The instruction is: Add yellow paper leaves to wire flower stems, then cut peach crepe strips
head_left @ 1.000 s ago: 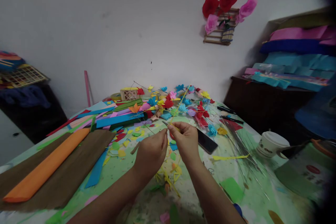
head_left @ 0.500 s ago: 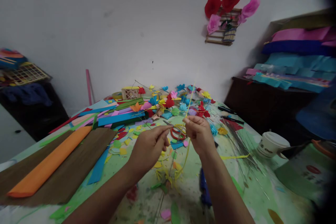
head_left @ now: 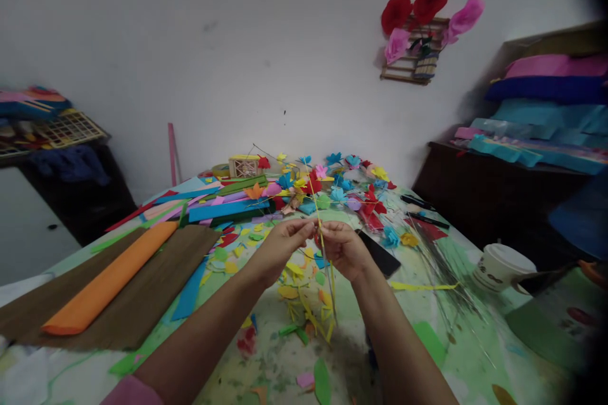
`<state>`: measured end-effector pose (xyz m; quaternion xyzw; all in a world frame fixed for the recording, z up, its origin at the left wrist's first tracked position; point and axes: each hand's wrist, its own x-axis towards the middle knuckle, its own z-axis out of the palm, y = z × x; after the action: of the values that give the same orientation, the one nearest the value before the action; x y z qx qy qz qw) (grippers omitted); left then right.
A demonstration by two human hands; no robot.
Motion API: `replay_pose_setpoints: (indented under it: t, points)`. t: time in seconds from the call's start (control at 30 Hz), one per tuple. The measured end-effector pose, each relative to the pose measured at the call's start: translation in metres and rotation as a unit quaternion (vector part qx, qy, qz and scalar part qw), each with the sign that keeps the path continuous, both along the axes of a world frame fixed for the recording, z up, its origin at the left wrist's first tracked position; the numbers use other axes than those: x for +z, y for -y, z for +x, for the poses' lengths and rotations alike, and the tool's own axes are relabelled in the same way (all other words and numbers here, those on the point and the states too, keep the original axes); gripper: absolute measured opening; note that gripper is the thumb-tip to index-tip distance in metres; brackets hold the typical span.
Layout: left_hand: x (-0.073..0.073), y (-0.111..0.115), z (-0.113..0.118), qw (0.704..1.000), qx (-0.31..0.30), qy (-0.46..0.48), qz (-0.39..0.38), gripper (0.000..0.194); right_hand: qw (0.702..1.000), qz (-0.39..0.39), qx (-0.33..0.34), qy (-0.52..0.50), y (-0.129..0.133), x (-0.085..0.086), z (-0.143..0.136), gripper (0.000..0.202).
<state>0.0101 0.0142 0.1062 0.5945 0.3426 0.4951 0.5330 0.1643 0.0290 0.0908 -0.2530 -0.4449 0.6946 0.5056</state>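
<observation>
My left hand (head_left: 278, 250) and my right hand (head_left: 349, 253) meet over the middle of the table, fingertips pinched together. Between them runs a thin wire stem (head_left: 311, 185), yellow in its upper part, leaning upward and away to the left. My left fingers grip the stem. A narrow yellow paper strip (head_left: 333, 281) hangs from my right fingertips beside the lower part of the wire. Behind the fingers, a bit of red shows, mostly hidden. Below lie yellow paper scraps (head_left: 294, 270) and cut petals.
Paper flowers (head_left: 339, 193) crowd the table's back. Left lie brown paper sheets (head_left: 156, 291) and an orange roll (head_left: 114, 275). On the right are a dark flat phone-like object (head_left: 382, 254), loose wires (head_left: 444, 266), a lidded paper cup (head_left: 502, 266) and a green container (head_left: 555, 316).
My hands have come together at the stem, which now leans left. The right hand has lowered slightly with the yellow strip. The view has shifted a little left, and the dark flat object shows more.
</observation>
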Motion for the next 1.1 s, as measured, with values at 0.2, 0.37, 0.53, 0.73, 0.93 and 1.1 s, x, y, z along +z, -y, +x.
replay_pose_setpoints:
  t: [0.2,0.37,0.53,0.73,0.93,1.1]
  points:
    - [-0.006,-0.005,0.004,0.984,-0.057,0.141,-0.09,0.029,0.999,-0.001,0.027,0.025,0.007,0.002,-0.011,0.024]
    - [-0.003,-0.01,-0.003,0.975,-0.036,0.177,-0.132,0.024,0.997,0.025,-0.025,0.07,0.013,0.008,-0.017,0.023]
    - [0.0,-0.013,-0.009,0.983,-0.012,0.149,-0.11,0.024,0.983,0.075,-0.092,0.142,0.018,0.011,-0.021,0.024]
    - [0.0,-0.016,-0.011,0.989,0.023,0.111,-0.094,0.028,0.952,0.137,-0.155,0.227,0.021,0.014,-0.024,0.026]
    - [-0.002,-0.02,-0.013,0.997,0.036,0.057,-0.048,0.029,0.93,0.174,-0.179,0.271,0.021,0.013,-0.028,0.025]
    - [-0.003,-0.021,-0.014,0.998,0.054,0.013,-0.006,0.029,0.914,0.176,-0.188,0.313,0.023,0.015,-0.031,0.025]
